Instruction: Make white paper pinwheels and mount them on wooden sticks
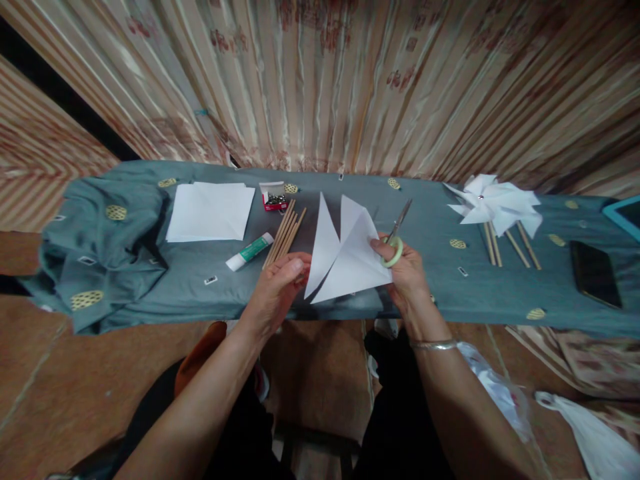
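Along the near edge of the cloth-covered table (480,300): your forearms, crossing from below, with both wrists close to that edge. Far edge: the patterned curtain (320,87), hanging in folds just behind. Right of your scissors: a stretch of grey-green cloth, yellow motifs, reaching to the white pinwheels (493,200), which overlap, sticks toward you. Farther right: a dark phone (595,273), then a blue-edged object (625,217), cut off by the view.

Left of you: a stack of white sheets (210,212); a small red box (273,201), lid up; a green-and-white tube (250,251), lying aslant; wooden sticks (284,235), bundled loosely beside your left hand. Far left: cloth bunched in heaps. Below: brown floor (30,387), a clear plastic bag (495,387) to the right.

Central item: white paper (353,257), slit, held above the table between your hands. Right hand (406,270): thumb on top, gripping the paper's right side, scissors (394,235) also kept there, blades pointing away; bracelet (435,345) at the wrist. Left hand (283,280): fingers curled, tips at the left flap; whether they pinch it, you cannot tell.
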`<state>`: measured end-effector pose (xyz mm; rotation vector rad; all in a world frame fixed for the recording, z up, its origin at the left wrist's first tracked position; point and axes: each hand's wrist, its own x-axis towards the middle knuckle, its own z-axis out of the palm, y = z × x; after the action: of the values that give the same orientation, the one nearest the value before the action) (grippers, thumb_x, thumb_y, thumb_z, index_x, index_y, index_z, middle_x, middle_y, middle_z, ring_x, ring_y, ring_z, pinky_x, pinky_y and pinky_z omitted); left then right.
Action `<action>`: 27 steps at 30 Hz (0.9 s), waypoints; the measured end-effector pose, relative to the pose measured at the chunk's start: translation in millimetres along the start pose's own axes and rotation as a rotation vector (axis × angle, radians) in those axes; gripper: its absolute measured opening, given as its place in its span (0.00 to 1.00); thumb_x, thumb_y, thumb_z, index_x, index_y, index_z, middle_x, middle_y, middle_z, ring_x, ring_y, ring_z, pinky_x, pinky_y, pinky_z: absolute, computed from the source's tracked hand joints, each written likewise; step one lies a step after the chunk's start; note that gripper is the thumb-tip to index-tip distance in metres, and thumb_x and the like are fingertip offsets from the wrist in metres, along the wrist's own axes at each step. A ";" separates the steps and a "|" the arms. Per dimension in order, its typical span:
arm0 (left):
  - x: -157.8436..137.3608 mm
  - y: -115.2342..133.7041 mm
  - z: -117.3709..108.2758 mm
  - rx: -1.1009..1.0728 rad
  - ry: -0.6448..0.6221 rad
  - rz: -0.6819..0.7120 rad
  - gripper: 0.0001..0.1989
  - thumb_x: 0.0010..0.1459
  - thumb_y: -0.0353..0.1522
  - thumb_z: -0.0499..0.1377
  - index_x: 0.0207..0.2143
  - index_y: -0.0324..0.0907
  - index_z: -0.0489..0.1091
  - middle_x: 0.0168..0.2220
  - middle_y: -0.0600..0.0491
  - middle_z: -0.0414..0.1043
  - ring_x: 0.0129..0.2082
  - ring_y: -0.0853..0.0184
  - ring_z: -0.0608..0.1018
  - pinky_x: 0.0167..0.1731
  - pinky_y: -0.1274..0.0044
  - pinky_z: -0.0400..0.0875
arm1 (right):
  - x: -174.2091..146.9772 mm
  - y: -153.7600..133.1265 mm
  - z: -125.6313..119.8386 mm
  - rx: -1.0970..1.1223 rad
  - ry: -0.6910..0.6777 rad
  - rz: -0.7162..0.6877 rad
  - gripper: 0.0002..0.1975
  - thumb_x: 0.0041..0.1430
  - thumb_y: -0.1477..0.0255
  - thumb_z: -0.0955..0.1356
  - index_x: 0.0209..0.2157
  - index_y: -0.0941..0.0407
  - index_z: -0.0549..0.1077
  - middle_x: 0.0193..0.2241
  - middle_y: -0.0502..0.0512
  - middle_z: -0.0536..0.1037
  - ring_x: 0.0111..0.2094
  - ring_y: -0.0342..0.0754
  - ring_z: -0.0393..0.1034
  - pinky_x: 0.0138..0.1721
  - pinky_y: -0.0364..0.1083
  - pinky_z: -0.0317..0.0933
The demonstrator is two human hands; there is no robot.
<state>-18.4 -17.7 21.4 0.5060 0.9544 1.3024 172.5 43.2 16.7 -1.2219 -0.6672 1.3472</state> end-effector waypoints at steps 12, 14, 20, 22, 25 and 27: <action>-7.7 -19.9 15.7 -0.102 -0.068 -0.119 0.22 0.40 0.36 0.74 0.40 0.40 0.77 0.40 0.51 0.79 0.42 0.64 0.78 0.47 0.72 0.70 | 9.3 8.4 9.1 0.108 0.046 -0.088 0.18 0.32 0.67 0.80 0.27 0.55 0.75 0.22 0.44 0.78 0.25 0.43 0.72 0.30 0.45 0.65; -7.7 -22.9 18.6 -0.131 -0.044 -0.159 0.20 0.41 0.36 0.74 0.37 0.39 0.78 0.36 0.52 0.80 0.39 0.66 0.79 0.46 0.73 0.71 | 8.7 8.2 11.7 0.120 0.043 -0.082 0.18 0.32 0.67 0.80 0.27 0.55 0.74 0.22 0.45 0.78 0.27 0.45 0.74 0.31 0.45 0.67; -4.6 -23.2 28.6 -0.266 0.026 -0.185 0.16 0.37 0.37 0.76 0.26 0.41 0.75 0.30 0.57 0.78 0.35 0.68 0.81 0.43 0.76 0.72 | 8.6 3.1 14.6 0.167 0.036 -0.038 0.17 0.33 0.70 0.79 0.27 0.54 0.73 0.22 0.44 0.78 0.29 0.46 0.75 0.32 0.45 0.68; -3.9 -23.2 32.9 -0.259 0.023 -0.166 0.16 0.36 0.37 0.76 0.25 0.41 0.75 0.30 0.57 0.78 0.36 0.68 0.81 0.43 0.75 0.72 | 9.2 2.0 14.9 0.157 0.050 -0.032 0.16 0.34 0.69 0.78 0.27 0.54 0.72 0.22 0.44 0.77 0.29 0.46 0.75 0.32 0.46 0.69; -2.9 -25.3 38.9 -0.215 0.014 -0.147 0.17 0.36 0.39 0.76 0.25 0.39 0.76 0.30 0.54 0.79 0.37 0.67 0.80 0.43 0.76 0.71 | 8.5 2.7 16.3 0.146 0.043 -0.033 0.17 0.34 0.69 0.78 0.28 0.54 0.72 0.22 0.44 0.77 0.30 0.47 0.75 0.32 0.46 0.69; -1.7 -26.8 41.7 -0.201 0.018 -0.137 0.18 0.36 0.40 0.76 0.26 0.38 0.76 0.30 0.53 0.78 0.36 0.67 0.80 0.43 0.75 0.71 | 7.0 3.9 17.5 0.153 0.026 -0.045 0.17 0.34 0.68 0.78 0.28 0.54 0.72 0.23 0.45 0.78 0.31 0.48 0.75 0.33 0.47 0.69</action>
<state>31.2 -17.7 23.6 0.2693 0.8470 1.2640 156.3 53.7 16.5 -1.0939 -0.5597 1.3180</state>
